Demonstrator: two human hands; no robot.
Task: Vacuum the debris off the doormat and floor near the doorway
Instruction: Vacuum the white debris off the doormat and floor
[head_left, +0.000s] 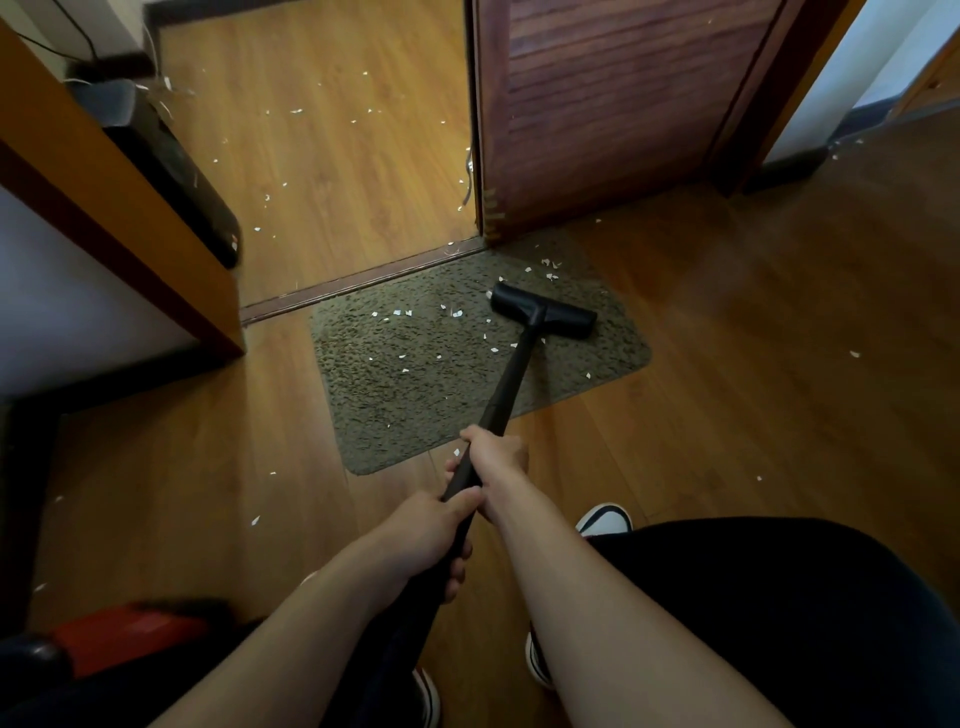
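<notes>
Both bare arms reach out forward, right hand wrapped round the vacuum wand, left hand gripping it just behind.

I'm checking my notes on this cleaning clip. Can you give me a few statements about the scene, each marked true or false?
1. The left hand and the right hand both grip the vacuum pole. True.
2. The vacuum head rests on bare wooden floor. False: it sits on the doormat.
3. White scraps lie on the doormat. True.
4. The floor beyond the threshold has no scraps on it. False: scraps are scattered there too.
5. The left hand is nearer the vacuum head than the right hand. False: the right hand is further along the pole, nearer the head.
</notes>
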